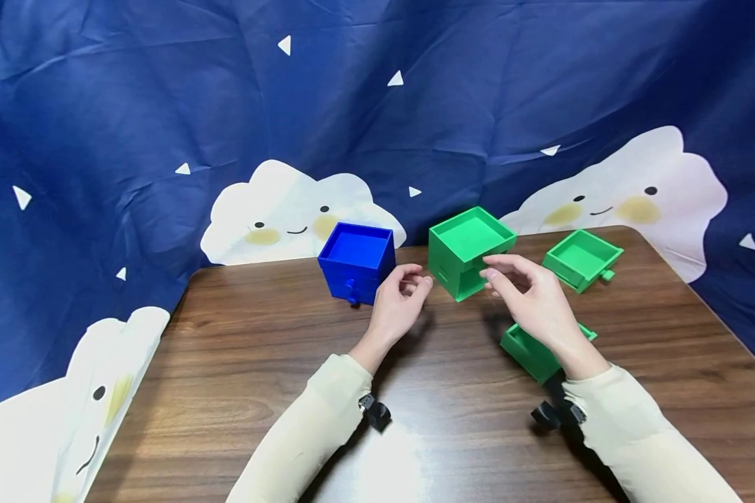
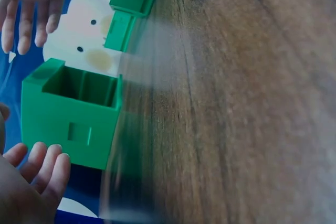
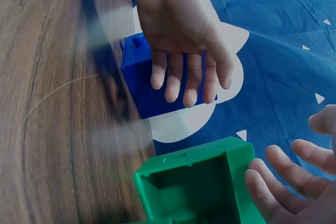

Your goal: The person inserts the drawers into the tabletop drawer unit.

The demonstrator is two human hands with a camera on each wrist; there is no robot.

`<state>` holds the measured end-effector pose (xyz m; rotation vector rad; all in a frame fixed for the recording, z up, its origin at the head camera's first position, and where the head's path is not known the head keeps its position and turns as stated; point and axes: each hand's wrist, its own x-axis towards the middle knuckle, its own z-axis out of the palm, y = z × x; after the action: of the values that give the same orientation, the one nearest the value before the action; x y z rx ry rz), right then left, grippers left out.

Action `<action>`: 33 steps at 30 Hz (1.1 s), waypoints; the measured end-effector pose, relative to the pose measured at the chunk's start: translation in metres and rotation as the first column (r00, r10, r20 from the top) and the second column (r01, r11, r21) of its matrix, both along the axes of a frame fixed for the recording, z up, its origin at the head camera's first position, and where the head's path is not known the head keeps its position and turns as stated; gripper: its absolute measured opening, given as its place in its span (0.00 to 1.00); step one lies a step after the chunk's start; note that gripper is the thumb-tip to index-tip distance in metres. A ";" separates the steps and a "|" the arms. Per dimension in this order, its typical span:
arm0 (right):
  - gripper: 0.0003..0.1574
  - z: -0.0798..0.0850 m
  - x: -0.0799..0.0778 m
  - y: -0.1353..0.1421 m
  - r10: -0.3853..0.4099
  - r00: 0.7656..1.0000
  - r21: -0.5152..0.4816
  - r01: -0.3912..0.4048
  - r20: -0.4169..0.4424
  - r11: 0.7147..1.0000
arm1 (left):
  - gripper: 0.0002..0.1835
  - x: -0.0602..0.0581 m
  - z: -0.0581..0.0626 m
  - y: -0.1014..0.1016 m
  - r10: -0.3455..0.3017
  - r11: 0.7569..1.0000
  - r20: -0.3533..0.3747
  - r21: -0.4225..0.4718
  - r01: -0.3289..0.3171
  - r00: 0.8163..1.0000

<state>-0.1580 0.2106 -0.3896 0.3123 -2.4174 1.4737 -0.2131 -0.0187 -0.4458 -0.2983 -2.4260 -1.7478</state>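
A small green cabinet (image 1: 448,269) stands near the back of the table, its front open and hollow inside. My left hand (image 1: 398,304) is at its left side, fingers loosely bent and holding nothing. In the left wrist view, those fingertips overlap the cabinet's side wall (image 2: 58,124). By the open front, my right hand (image 1: 535,300) hovers with relaxed, spread fingers and nothing in them. One green drawer (image 1: 581,257) with a knob lies to the right. A second green drawer (image 1: 531,355) lies nearer, partly hidden under my right wrist.
To the left of the green cabinet stands a blue cabinet (image 1: 355,272) with knobs on its front. A dark blue curtain (image 1: 327,105) with white clouds hangs behind the wooden table (image 1: 258,363). Each sleeve has a small black camera at the wrist.
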 end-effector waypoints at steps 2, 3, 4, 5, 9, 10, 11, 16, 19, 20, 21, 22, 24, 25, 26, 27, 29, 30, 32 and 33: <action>0.19 0.000 0.002 0.003 0.005 1.000 -0.014 -0.005 0.004 1.000 | 0.20 -0.001 0.000 0.002 0.007 1.000 -0.006 0.001 -0.007 1.000; 0.19 0.000 0.004 0.004 0.009 1.000 -0.024 -0.008 0.005 1.000 | 0.20 -0.002 0.000 0.002 0.013 1.000 -0.012 0.001 -0.013 1.000; 0.19 0.000 0.005 0.005 0.011 1.000 -0.029 -0.010 0.005 1.000 | 0.20 -0.002 -0.001 0.003 0.018 1.000 -0.014 0.004 -0.018 1.000; 0.19 -0.001 0.006 0.006 0.015 1.000 -0.035 -0.015 0.001 0.999 | 0.20 -0.003 0.000 0.003 0.023 1.000 -0.014 0.008 -0.023 1.000; 0.18 -0.003 0.010 0.011 0.027 1.000 -0.052 -0.028 -0.011 0.998 | 0.22 -0.006 0.001 0.006 0.030 0.999 -0.012 0.035 -0.030 0.999; 0.19 -0.003 0.011 0.012 0.027 1.000 -0.050 -0.027 -0.013 0.998 | 0.22 -0.007 0.001 0.006 0.028 0.999 -0.011 0.043 -0.028 1.000; 0.18 -0.004 0.012 0.014 0.025 1.000 -0.048 -0.026 -0.013 0.999 | 0.22 -0.008 0.002 0.007 0.025 0.999 -0.011 0.047 -0.025 1.000; 0.18 -0.005 0.019 0.023 0.013 1.000 -0.018 -0.013 -0.010 1.000 | 0.23 -0.013 0.003 0.011 0.008 0.999 -0.020 0.046 -0.007 1.000; 0.17 -0.006 0.023 0.029 0.013 1.000 -0.007 -0.013 -0.015 1.000 | 0.23 -0.016 0.002 0.014 0.004 0.999 -0.017 0.041 -0.003 1.000; 0.17 -0.006 0.025 0.031 0.013 1.000 -0.005 -0.013 -0.017 1.000 | 0.23 -0.017 0.002 0.014 0.004 0.999 -0.018 0.041 -0.003 1.000; 0.17 -0.007 0.026 0.033 0.013 1.000 -0.004 -0.013 -0.019 1.000 | 0.24 -0.018 0.001 0.015 0.005 0.999 -0.020 0.041 -0.004 1.000; 0.17 -0.008 0.027 0.035 0.012 1.000 -0.001 -0.012 -0.022 1.000 | 0.24 -0.018 0.001 0.016 0.005 0.999 -0.022 0.040 -0.004 1.000; 0.17 -0.009 0.029 0.037 0.008 1.000 0.004 -0.008 -0.020 1.000 | 0.25 -0.020 0.001 0.017 0.007 0.999 -0.028 0.039 -0.006 1.000; 0.17 -0.010 0.030 0.038 0.007 1.000 0.004 -0.007 -0.017 1.000 | 0.25 -0.021 0.001 0.018 0.008 0.999 -0.030 0.038 -0.006 1.000; 0.18 -0.010 0.031 0.040 0.007 1.000 0.004 -0.007 -0.010 1.000 | 0.26 -0.022 0.002 0.019 0.007 0.999 -0.031 0.033 -0.006 1.000; 0.18 -0.011 0.032 0.041 0.005 1.000 0.005 -0.005 -0.004 1.000 | 0.26 -0.023 0.002 0.019 0.003 1.000 -0.028 0.029 -0.002 1.000; 0.18 -0.013 0.034 0.043 0.001 1.000 0.001 -0.001 0.006 1.000 | 0.27 -0.024 0.003 0.021 -0.007 1.000 -0.020 0.023 0.007 1.000; 0.18 -0.014 0.036 0.045 0.000 1.000 -0.004 0.000 0.010 1.000 | 0.27 -0.025 0.003 0.021 -0.013 1.000 -0.017 0.022 0.013 1.000; 0.18 -0.016 0.038 0.049 0.000 1.000 -0.014 0.001 0.011 1.000 | 0.28 -0.027 0.004 0.022 -0.021 1.000 -0.013 0.021 0.022 1.000; 0.18 -0.017 0.039 0.050 -0.002 1.000 -0.017 0.002 0.008 1.000 | 0.28 -0.028 0.005 0.023 -0.025 0.999 -0.014 0.026 0.025 1.000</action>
<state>-0.1189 0.2609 -0.4066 0.3006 -2.4098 1.4962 -0.2411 0.0043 -0.4413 -0.3378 -2.3982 -1.7798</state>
